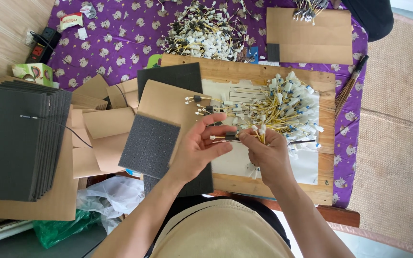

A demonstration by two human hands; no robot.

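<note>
One yellow wire lead with a black ferrite (230,136) is pinched between left hand (201,145) and right hand (269,154), both closed on it, above the wooden board (244,71). A few leads (201,102) are laid on the cardboard-and-foam sheet (161,126). A big bundle (288,107) right of it and a far pile (206,31) look unprocessed; judged early.

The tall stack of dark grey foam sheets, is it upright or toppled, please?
Upright: the stack of dark grey foam sheets stands with edges aligned.
</note>
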